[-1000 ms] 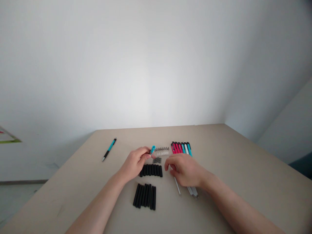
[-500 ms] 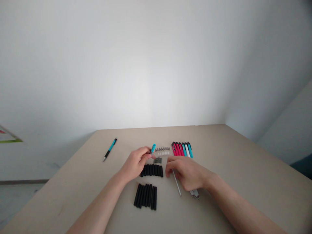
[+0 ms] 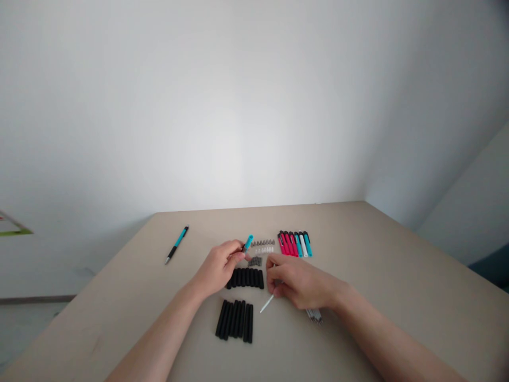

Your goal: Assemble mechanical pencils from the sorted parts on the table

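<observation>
My left hand (image 3: pixel 223 265) is closed around a turquoise pen barrel (image 3: pixel 248 243), its open end pointing up and away. Between the fingers of my right hand (image 3: pixel 289 280) is a thin white pen refill (image 3: pixel 267 303), its lower end slanting down to the left. Just beyond my right wrist, a bundle of refills (image 3: pixel 314 316) lies partly hidden under the hand. Small metal springs (image 3: pixel 255 261) lie between the two hands, with a row of black grips (image 3: pixel 248 278) in front of them.
More black tubes (image 3: pixel 235 321) lie nearer to me. Behind the hands are rows of metal tips (image 3: pixel 263 243) and clear plastic pieces (image 3: pixel 264 250). Pink, turquoise and white barrels (image 3: pixel 295 245) stand lined up at the right. One assembled pen (image 3: pixel 177 245) lies at left on the table (image 3: pixel 131 297).
The refill in my right hand has swung, its lower end now pointing down-left instead of down-right. My left hand keeps its hold on the barrel. The view has shifted slightly.
</observation>
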Demonstrator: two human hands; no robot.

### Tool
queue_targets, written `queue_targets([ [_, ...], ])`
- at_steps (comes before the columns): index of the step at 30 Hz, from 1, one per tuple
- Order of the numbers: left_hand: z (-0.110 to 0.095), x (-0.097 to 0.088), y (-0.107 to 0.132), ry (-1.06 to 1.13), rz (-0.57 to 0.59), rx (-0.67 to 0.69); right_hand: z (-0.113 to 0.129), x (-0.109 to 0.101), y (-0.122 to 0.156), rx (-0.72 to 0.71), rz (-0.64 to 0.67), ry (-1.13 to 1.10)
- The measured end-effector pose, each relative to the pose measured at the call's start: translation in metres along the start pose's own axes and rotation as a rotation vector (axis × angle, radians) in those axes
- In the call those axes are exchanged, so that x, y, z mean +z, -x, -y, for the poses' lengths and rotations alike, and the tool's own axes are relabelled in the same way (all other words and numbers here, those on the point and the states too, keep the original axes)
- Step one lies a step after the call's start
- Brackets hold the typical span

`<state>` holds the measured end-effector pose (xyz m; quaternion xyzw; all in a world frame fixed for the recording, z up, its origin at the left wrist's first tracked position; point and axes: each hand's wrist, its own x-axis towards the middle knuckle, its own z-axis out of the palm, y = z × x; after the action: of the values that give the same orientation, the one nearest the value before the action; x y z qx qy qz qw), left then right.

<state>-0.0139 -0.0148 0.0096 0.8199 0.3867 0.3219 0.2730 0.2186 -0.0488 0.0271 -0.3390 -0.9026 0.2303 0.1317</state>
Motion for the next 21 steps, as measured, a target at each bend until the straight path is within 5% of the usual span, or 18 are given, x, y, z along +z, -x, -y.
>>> queue_targets([
  [3,0.002,0.001,0.0,-0.009,0.003,0.008,0.001,-0.001,-0.002,-0.036,-0.129,-0.018],
  [7,0.002,0.001,0.0,-0.052,0.001,-0.01,0.003,0.001,-0.007,-0.002,-0.519,-0.13],
  [13,0.003,0.001,0.0,-0.105,0.005,-0.027,0.007,0.012,-0.013,-0.026,-1.011,-0.651],
  [21,0.0,0.001,-0.001,-0.109,0.018,-0.046,0.015,0.013,-0.016,-0.049,-1.073,-0.782],
])
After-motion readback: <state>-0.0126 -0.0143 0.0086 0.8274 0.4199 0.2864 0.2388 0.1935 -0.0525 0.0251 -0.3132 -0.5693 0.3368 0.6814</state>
